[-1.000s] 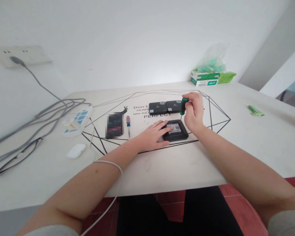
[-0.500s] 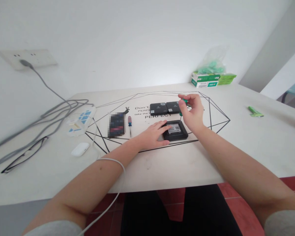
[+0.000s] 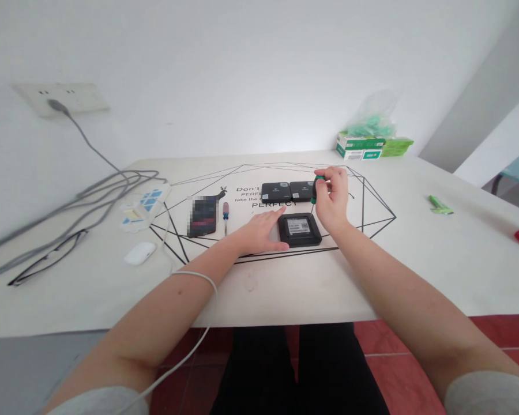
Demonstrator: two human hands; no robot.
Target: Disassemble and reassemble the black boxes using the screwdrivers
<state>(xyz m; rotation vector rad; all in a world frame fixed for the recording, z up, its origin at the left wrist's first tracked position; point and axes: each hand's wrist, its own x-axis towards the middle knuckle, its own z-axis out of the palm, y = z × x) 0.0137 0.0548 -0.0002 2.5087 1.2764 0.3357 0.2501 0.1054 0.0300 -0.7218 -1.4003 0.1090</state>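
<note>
A flat, square black case (image 3: 300,237) lies on the table with a white label (image 3: 298,225) in its recessed middle. My left hand (image 3: 263,233) rests at the case's left side, fingers stretched and apart, the thumb at its lower left corner. In my right hand (image 3: 334,202) is a screwdriver (image 3: 315,187) with a green and black handle, held nearly upright. Its thin shaft points down at the upper right part of the case; whether the tip sits in a screw is too small to tell. Behind stand two similar closed black boxes (image 3: 275,192), side by side.
To the left lie a phone (image 3: 203,216), a second screwdriver (image 3: 225,213), a white earbud case (image 3: 140,253), a plastic parts box (image 3: 145,210), glasses (image 3: 47,259) and grey cables (image 3: 108,196). A white cable crosses my left forearm. Green boxes (image 3: 361,144) stand at the back right.
My left fingers have drawn back from the case's label to its left edge. The screwdriver stands more upright in my right hand, its handle wrapped lower. The view has shifted slightly.
</note>
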